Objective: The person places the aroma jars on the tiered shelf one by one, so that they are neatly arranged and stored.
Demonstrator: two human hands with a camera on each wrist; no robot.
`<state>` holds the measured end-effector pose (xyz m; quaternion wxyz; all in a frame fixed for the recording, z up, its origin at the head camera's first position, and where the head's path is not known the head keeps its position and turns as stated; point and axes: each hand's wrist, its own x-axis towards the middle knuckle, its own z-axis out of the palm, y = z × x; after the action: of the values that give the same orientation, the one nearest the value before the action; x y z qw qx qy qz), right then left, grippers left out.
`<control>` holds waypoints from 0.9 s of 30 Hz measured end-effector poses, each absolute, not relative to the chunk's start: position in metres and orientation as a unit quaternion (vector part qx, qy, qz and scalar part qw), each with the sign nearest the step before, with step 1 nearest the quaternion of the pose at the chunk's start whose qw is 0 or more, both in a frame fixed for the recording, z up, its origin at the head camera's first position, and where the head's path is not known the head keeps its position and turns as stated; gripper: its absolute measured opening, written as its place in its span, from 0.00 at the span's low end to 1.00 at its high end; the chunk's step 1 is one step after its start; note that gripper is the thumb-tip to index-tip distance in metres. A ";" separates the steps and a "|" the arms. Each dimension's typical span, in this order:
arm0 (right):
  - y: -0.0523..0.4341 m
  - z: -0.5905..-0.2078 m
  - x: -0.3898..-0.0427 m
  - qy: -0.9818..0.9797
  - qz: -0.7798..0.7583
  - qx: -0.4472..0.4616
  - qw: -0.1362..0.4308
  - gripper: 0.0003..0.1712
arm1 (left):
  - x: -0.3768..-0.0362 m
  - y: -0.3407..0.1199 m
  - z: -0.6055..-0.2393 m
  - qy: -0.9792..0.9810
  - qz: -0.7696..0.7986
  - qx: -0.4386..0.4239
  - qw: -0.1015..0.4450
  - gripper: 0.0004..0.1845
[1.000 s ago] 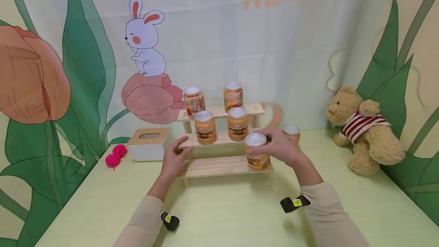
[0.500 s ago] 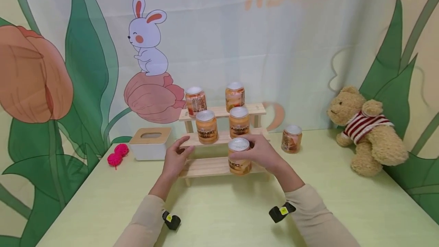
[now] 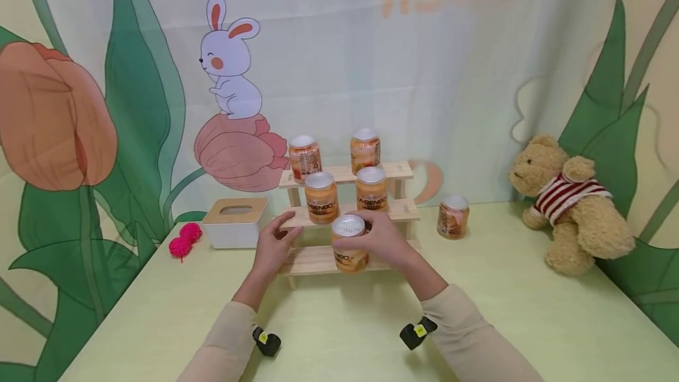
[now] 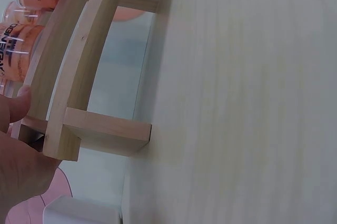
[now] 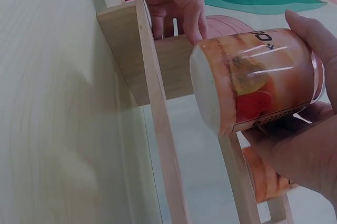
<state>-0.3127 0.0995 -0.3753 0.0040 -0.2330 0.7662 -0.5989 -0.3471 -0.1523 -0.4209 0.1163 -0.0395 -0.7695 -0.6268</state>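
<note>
My right hand (image 3: 386, 241) grips an orange-labelled can (image 3: 348, 259) with a silver lid, thumb and fingers around its sides. The can is upright, over the bottom tier of a three-tier wooden display stand (image 3: 305, 259). In the right wrist view, the underside of the held can (image 5: 205, 89) shows, with a gap to the lower plank. My left hand (image 3: 273, 247) holds the left end of the middle tier; the left wrist view shows its thumb (image 4: 21, 105) at the plank. Two similar cans, a left one (image 3: 322, 198) and a right one (image 3: 372, 190), stand on that tier.
Two more cans, one at left (image 3: 305, 161) and one at right (image 3: 365, 152), stand on the top tier. Another can (image 3: 453, 217) is on the table, right of the stand. A tissue box (image 3: 236, 226), pink yarn pompoms (image 3: 185, 240) and a teddy bear (image 3: 573, 205) sit around.
My right hand has carried the can leftward along the bottom tier, from its right end to near the middle. The left hand has stayed at the stand's left end.
</note>
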 end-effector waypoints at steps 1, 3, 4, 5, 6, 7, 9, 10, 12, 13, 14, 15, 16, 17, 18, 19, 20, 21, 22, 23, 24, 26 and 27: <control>0.096 -0.374 -0.313 0.766 -0.598 -0.236 0.005 0.30 | -0.348 -0.153 -0.422 -0.769 -0.628 -0.038 0.116 0.25; 0.090 -0.373 -0.315 0.768 -0.595 -0.238 0.008 0.31 | -0.350 -0.154 -0.425 -0.766 -0.631 -0.037 0.118 0.25; 0.088 -0.373 -0.316 0.768 -0.593 -0.240 0.009 0.31 | -0.351 -0.154 -0.426 -0.765 -0.632 -0.037 0.119 0.25; 0.085 -0.373 -0.317 0.768 -0.593 -0.241 0.010 0.31 | -0.352 -0.155 -0.428 -0.764 -0.633 -0.038 0.120 0.25; 0.082 -0.374 -0.319 0.769 -0.591 -0.243 0.010 0.31 | -0.353 -0.155 -0.429 -0.763 -0.633 -0.039 0.121 0.25; 0.080 -0.374 -0.320 0.770 -0.590 -0.244 0.011 0.30 | -0.353 -0.155 -0.430 -0.762 -0.634 -0.041 0.123 0.24; 0.075 -0.376 -0.322 0.771 -0.587 -0.246 0.010 0.29 | -0.354 -0.155 -0.432 -0.763 -0.633 -0.044 0.126 0.25; 0.072 -0.377 -0.323 0.772 -0.585 -0.248 0.008 0.28 | -0.354 -0.155 -0.432 -0.763 -0.632 -0.044 0.127 0.25; 0.067 -0.378 -0.324 0.773 -0.583 -0.250 0.002 0.28 | -0.354 -0.155 -0.432 -0.764 -0.632 -0.042 0.125 0.25; 0.065 -0.379 -0.325 0.773 -0.583 -0.250 0.000 0.28 | -0.354 -0.155 -0.432 -0.764 -0.631 -0.041 0.126 0.25; 0.063 -0.380 -0.326 0.774 -0.582 -0.250 -0.002 0.27 | -0.354 -0.155 -0.432 -0.764 -0.631 -0.041 0.126 0.25; 0.061 -0.381 -0.327 0.774 -0.582 -0.250 -0.003 0.27 | -0.354 -0.155 -0.431 -0.764 -0.632 -0.040 0.125 0.25; 0.060 -0.382 -0.328 0.774 -0.582 -0.249 -0.003 0.27 | -0.354 -0.155 -0.431 -0.764 -0.632 -0.039 0.126 0.25; 0.058 -0.383 -0.329 0.774 -0.582 -0.248 -0.003 0.27 | -0.354 -0.155 -0.432 -0.764 -0.631 -0.038 0.126 0.25; 0.056 -0.383 -0.330 0.774 -0.583 -0.247 -0.002 0.27 | -0.354 -0.155 -0.432 -0.764 -0.632 -0.037 0.126 0.25; 0.055 -0.384 -0.330 0.775 -0.582 -0.245 -0.001 0.27 | -0.353 -0.155 -0.432 -0.764 -0.632 -0.038 0.127 0.24; 0.054 -0.385 -0.331 0.777 -0.581 -0.243 -0.003 0.27 | -0.353 -0.155 -0.433 -0.764 -0.631 -0.037 0.127 0.24; 0.052 -0.386 -0.331 0.779 -0.580 -0.240 -0.006 0.28 | -0.353 -0.155 -0.433 -0.765 -0.630 -0.035 0.126 0.24; 0.051 -0.387 -0.332 0.781 -0.578 -0.237 -0.010 0.29 | -0.353 -0.155 -0.433 -0.766 -0.629 -0.035 0.125 0.24; 0.050 -0.388 -0.332 0.783 -0.576 -0.234 -0.014 0.29 | -0.353 -0.155 -0.433 -0.767 -0.629 -0.035 0.124 0.24; 0.049 -0.389 -0.332 0.786 -0.573 -0.232 -0.020 0.30 | -0.354 -0.155 -0.433 -0.767 -0.629 -0.035 0.123 0.25; 0.048 -0.390 -0.331 0.791 -0.567 -0.228 -0.032 0.31 | -0.354 -0.155 -0.432 -0.768 -0.628 -0.036 0.121 0.25; 0.047 -0.391 -0.331 0.793 -0.565 -0.226 -0.038 0.32 | -0.354 -0.156 -0.431 -0.767 -0.629 -0.038 0.120 0.25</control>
<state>-0.3311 0.0466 -0.3911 -0.0376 -0.2255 0.7931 -0.5646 -0.3543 -0.1556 -0.4314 0.1204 -0.0375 -0.7668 -0.6294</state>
